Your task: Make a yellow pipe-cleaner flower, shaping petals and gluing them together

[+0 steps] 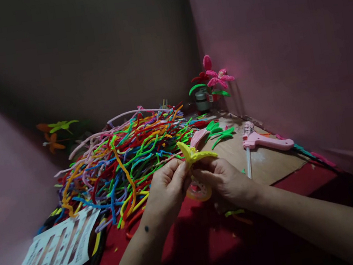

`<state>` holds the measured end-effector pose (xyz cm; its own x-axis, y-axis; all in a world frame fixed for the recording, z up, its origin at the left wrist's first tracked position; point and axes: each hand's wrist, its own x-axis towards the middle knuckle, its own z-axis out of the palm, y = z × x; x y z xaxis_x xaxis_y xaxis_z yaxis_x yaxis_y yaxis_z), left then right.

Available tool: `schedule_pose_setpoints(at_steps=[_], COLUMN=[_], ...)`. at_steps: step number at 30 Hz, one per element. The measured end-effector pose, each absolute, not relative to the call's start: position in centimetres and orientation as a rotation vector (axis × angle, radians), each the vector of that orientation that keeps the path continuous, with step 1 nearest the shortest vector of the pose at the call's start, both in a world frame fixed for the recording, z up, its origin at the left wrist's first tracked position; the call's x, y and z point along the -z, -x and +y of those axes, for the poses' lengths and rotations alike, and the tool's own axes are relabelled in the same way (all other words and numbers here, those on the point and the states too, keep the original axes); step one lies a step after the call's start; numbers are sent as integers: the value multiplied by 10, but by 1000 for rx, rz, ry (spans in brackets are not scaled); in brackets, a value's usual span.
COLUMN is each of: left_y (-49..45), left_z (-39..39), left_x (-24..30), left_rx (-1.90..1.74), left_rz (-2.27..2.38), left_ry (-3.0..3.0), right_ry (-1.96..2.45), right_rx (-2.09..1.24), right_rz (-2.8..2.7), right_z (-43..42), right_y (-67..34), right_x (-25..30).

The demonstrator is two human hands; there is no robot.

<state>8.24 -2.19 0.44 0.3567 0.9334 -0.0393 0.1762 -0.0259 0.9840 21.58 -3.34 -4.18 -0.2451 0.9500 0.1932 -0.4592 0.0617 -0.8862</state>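
Note:
Both my hands meet at the middle of the view over a red cloth (193,245). My left hand (166,187) and my right hand (223,178) are closed, pinching a yellow pipe-cleaner flower (193,153) whose petals spread upward between my fingertips. Below the hands lies a roll of clear tape (199,192). A big heap of many-coloured pipe cleaners (123,158) lies just left of and behind my left hand.
A pink glue gun (264,139) lies on a brown board (267,163) to the right. Green pipe-cleaner leaves (219,132) and a pink petal sit behind the hands. Finished pink flowers (215,78) stand in the corner. Orange and green flowers (55,133) are at left. A printed sheet (49,255) lies at lower left.

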Motion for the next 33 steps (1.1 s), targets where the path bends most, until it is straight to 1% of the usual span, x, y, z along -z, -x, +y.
schedule_pose_setpoints(at_steps=[5,10,14,19,26,33], left_y=[-82,-84,-84,-87,-86,-79], left_z=[-21,-22,-22,-23,-22,-16], left_x=[-5,-4,-4,-4,-2,3], left_rx=[-844,-927,-934,-947,-711,-555], left_rz=[1094,1106,1153,1114,854,743], left_ry=[-1520,-1557,-1598,-1527,-1075,-958], right_ry=[566,499,583,567,536,530], right_rx=[-1579,-1702,-1600,-1526,-1359,-1484], right_rz=[-995,-874,-840,-840,-842,-873], right_z=[-33,-33,-32,-33,-33,-33], right_y=[-213,-209,-211,-214,-214,-216], right_x=[48,47,45,41,40,43])
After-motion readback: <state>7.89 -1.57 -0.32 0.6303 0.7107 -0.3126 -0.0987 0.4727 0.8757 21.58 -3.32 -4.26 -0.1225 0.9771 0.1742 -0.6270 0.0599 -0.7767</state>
